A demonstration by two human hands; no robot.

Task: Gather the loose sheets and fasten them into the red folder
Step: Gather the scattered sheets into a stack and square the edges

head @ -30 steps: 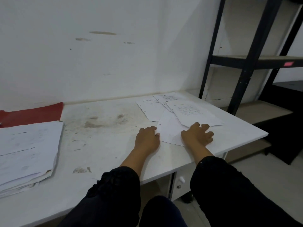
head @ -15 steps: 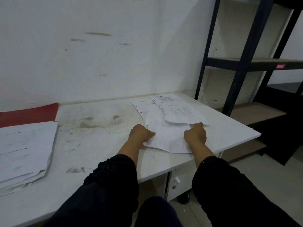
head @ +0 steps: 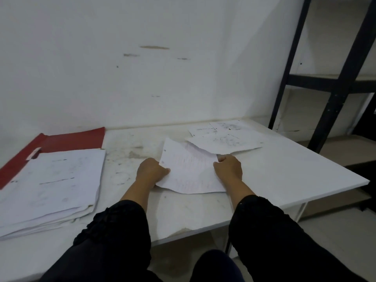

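While both hands grip one sheet (head: 189, 171), red folder (head: 67, 142) underlies a paper stack (head: 50, 186).

Nothing legible here. The sheet (head: 189, 171) held over the desk (head: 284, 176) carries faint lines of handwriting, too blurred to make out a single word. The loose sheets (head: 223, 141) behind it show dark scribbles and smudged marks, no letters that can be read. The stack of papers (head: 53, 184) on the red folder (head: 73, 139) shows a few short dark dashes, and they stay unreadable too.
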